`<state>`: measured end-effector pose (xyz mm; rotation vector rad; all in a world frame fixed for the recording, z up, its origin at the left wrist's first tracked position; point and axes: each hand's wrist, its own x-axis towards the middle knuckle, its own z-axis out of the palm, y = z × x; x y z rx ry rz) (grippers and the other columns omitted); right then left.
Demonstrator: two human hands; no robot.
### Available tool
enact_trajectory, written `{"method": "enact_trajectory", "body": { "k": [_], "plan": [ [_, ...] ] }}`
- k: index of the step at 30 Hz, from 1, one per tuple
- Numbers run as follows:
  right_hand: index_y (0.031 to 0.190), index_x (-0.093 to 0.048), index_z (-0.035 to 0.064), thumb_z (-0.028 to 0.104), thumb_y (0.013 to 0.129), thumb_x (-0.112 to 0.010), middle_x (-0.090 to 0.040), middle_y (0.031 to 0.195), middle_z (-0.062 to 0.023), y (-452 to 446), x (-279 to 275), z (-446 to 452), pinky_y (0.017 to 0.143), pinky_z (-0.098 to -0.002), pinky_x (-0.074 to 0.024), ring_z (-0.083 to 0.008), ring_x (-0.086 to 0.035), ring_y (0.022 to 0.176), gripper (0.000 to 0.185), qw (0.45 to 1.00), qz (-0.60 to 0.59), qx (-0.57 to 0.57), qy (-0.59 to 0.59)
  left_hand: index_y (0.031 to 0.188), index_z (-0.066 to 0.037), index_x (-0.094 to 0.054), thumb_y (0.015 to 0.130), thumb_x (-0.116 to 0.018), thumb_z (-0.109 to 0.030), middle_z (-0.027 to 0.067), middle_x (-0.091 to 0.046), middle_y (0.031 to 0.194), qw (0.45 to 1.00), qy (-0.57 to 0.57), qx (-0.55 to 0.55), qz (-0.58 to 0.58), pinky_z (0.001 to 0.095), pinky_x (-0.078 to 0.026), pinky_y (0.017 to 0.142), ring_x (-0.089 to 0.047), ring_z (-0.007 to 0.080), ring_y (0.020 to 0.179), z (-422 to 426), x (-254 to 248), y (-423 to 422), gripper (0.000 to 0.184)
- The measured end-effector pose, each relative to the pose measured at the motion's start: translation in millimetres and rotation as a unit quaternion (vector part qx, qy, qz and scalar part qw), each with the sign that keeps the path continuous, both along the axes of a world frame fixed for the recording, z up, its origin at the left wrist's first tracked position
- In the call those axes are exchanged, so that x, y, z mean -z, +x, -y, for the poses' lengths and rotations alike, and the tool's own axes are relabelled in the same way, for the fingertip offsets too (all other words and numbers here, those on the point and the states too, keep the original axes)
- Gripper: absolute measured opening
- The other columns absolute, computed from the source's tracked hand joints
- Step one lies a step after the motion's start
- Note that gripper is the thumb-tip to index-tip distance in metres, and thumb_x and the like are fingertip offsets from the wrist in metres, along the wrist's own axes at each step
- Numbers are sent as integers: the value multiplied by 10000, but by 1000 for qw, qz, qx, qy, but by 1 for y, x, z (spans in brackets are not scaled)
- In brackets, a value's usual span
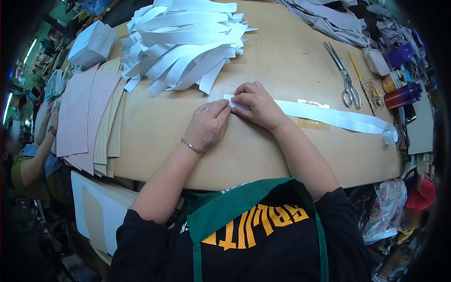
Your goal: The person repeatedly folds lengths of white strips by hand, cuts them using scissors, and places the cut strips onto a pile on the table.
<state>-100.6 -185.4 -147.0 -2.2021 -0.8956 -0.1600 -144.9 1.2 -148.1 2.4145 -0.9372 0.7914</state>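
A long white strip (329,115) of tape or band lies across the table, running from both hands to a small roll (390,137) at the right. My right hand (257,105) pinches the strip close to its left end, with the thumb and fingers bent over it. Against those fingertips, my left hand (206,124) is closed at the very end of the strip; its fingertips partly hide what they grip. Beyond the hands rises a large heap of cut white strips (188,44).
Patterned curved sheets (80,113) and a white box (93,44) stand at the left. Scissors (345,77), a yellow pencil (353,63) and a purple bottle (403,96) lie to the right. Grey cloth (329,21) covers the far edge. Another person's arm (42,145) shows at far left.
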Motion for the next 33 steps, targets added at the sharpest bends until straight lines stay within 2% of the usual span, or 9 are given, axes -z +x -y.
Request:
{"method": "enact_trajectory", "body": {
  "k": [1, 4, 11, 19, 25, 28, 31, 33],
  "plan": [
    [927, -673, 87, 165, 717, -718, -581, 983, -46, 0, 1, 0, 828, -356, -462, -256, -511, 929, 228, 1000, -1, -2, 2, 907, 27, -622, 725, -624, 5, 121, -614, 924, 1000, -7, -5, 12, 371, -517, 693, -614, 292, 819, 0, 0, -1, 183],
    [944, -677, 100, 157, 723, -705, -574, 975, -51, -1, 0, -1, 818, -358, -462, -257, -509, 922, 230, 1000, 9, 3, -6, 890, 5, -648, 722, -636, 4, 116, -619, 906, 995, -36, -48, -83, 369, -510, 685, -613, 290, 809, -3, -10, -9, 168],
    [959, -678, 121, 123, 726, -680, -555, 960, -68, -5, -8, -5, 778, -359, -456, -269, -508, 906, 233, 998, 35, 7, -46, 840, -38, -676, 694, -641, 5, 82, -608, 878, 979, -114, -124, -114, 356, -483, 676, -569, 278, 788, -8, -4, -10, 157],
    [975, -669, 124, 88, 701, -697, -551, 941, -71, -7, -14, -10, 772, -375, -459, -265, -518, 899, 278, 998, 42, 15, -54, 851, -66, -678, 689, -630, -14, 52, -579, 859, 971, -141, -118, -151, 348, -462, 698, -537, 248, 814, -14, -1, -7, 177],
    [969, -660, 127, 82, 690, -703, -546, 929, -77, -7, -14, -12, 762, -376, -460, -269, -521, 882, 287, 996, 52, 26, -71, 888, -80, -675, 682, -645, -44, 27, -557, 885, 978, -68, -126, -151, 328, -459, 669, -529, 223, 855, -11, -6, -8, 212],
    [967, -660, 123, 91, 691, -701, -538, 915, -77, -8, -13, -14, 750, -378, -460, -268, -519, 865, 281, 994, 72, 30, -73, 904, -49, -661, 685, -636, -23, 48, -570, 909, 980, -62, -122, -146, 338, -478, 681, -550, 232, 856, -8, -6, -9, 222],
    [964, -663, 119, 100, 697, -697, -531, 913, -73, -9, -11, -13, 743, -379, -459, -262, -514, 856, 270, 994, 79, 33, -68, 897, -11, -640, 689, -623, 10, 81, -585, 938, 991, -86, -50, -93, 349, -497, 705, -579, 255, 852, -4, 3, -4, 210],
    [959, -666, 120, 104, 702, -694, -527, 919, -69, -8, -9, -11, 743, -377, -457, -257, -510, 859, 259, 995, 74, 30, -62, 889, 7, -631, 694, -618, 28, 101, -591, 947, 991, -79, -29, -107, 352, -505, 716, -591, 268, 845, -5, 4, -5, 196]
  ]
}}
